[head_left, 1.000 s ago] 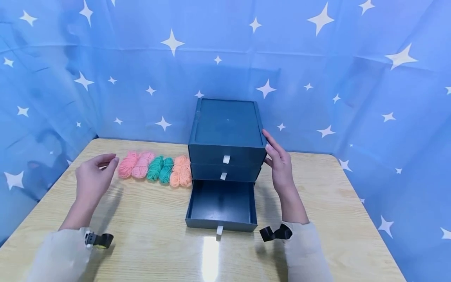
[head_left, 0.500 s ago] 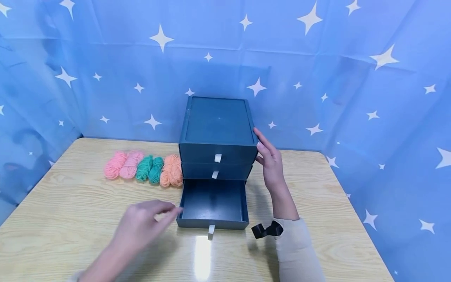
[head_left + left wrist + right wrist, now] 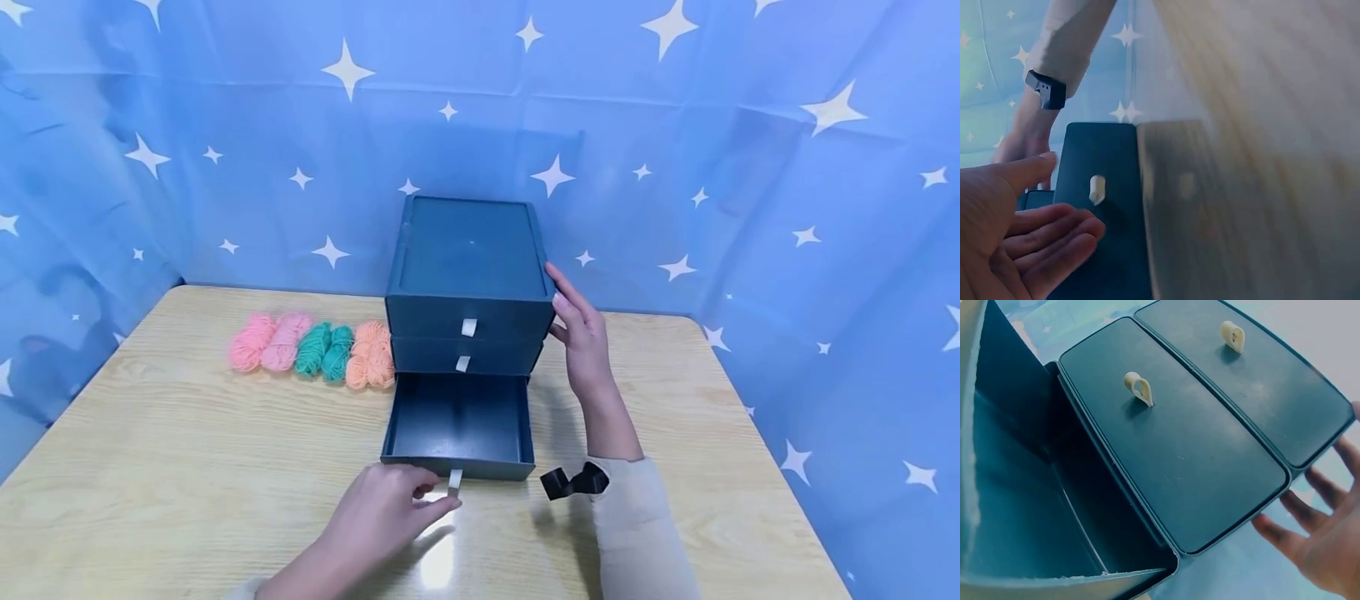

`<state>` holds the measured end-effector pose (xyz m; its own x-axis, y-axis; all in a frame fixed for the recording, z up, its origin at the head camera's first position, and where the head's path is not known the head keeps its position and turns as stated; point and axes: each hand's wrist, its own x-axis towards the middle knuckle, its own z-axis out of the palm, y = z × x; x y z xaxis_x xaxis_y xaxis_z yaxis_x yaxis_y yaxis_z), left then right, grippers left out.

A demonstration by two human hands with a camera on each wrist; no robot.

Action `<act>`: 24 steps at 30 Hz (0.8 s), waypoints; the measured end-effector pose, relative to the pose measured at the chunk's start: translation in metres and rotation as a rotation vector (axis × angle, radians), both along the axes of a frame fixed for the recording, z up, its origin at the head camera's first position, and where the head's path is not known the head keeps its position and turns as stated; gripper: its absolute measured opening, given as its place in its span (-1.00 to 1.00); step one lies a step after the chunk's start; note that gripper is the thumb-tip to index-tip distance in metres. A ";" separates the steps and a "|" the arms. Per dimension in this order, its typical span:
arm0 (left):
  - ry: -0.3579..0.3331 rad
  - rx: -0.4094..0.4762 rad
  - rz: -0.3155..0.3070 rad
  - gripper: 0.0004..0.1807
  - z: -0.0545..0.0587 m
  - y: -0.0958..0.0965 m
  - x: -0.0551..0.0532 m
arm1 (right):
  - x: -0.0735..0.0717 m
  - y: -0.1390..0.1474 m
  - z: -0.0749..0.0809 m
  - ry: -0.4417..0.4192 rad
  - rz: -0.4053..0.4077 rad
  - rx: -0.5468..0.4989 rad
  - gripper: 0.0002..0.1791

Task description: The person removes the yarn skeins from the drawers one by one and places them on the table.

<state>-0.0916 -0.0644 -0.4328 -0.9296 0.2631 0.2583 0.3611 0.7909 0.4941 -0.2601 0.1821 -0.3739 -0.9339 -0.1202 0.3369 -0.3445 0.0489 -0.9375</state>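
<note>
A dark blue three-drawer box (image 3: 472,250) stands against the backdrop, its bottom drawer (image 3: 491,470) pulled out with nothing inside. My left hand (image 3: 386,510) is at that drawer's white pull tab (image 3: 455,482), thumb and fingers spread on either side of it. The left wrist view shows the tab (image 3: 1097,189) just beyond the fingertips, ungripped. Against the box's right side rests my right hand (image 3: 588,346), fingers extended. In the right wrist view, its fingertips (image 3: 1270,528) lie along the edges of the two upper drawers, both pushed in.
Left of the box lies a row of small yarn skeins: pink (image 3: 251,343), pale pink (image 3: 287,342), two teal (image 3: 337,353) and peach ones (image 3: 371,357). They sit on a light wooden table (image 3: 150,467). A blue starry curtain (image 3: 255,125) hangs behind.
My left hand has moved from beside the pink yarn, rightward and towards the front, to the bottom drawer's tab. The right hand stays on the box's side; the drawer has not moved.
</note>
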 end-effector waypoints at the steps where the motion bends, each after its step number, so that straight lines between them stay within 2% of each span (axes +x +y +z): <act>1: -0.028 0.000 0.000 -0.74 0.000 0.001 -0.001 | -0.001 -0.001 0.000 0.001 0.003 0.002 -0.49; 4: -0.104 -0.005 0.001 -0.62 -0.002 0.003 -0.004 | -0.002 -0.001 0.000 0.000 0.000 0.007 -0.49; 7: -0.123 -0.017 -0.004 -0.48 -0.005 0.008 -0.008 | -0.002 -0.001 0.000 -0.002 -0.013 0.013 -0.49; 9: -0.110 -0.032 -0.010 -0.44 -0.008 0.011 -0.009 | -0.001 0.000 0.000 -0.002 -0.016 0.014 -0.49; 14: -0.056 -0.064 -0.008 -0.48 -0.014 0.016 -0.010 | 0.001 0.000 0.000 -0.002 -0.012 0.014 -0.49; 24: 0.057 -0.078 -0.009 -0.47 -0.018 0.021 -0.015 | 0.002 -0.001 0.001 0.001 -0.014 0.010 -0.49</act>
<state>-0.1065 -0.0438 -0.4505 -0.9115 0.2924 0.2893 0.3939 0.8228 0.4097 -0.2584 0.1809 -0.3732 -0.9350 -0.1108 0.3368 -0.3448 0.0628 -0.9366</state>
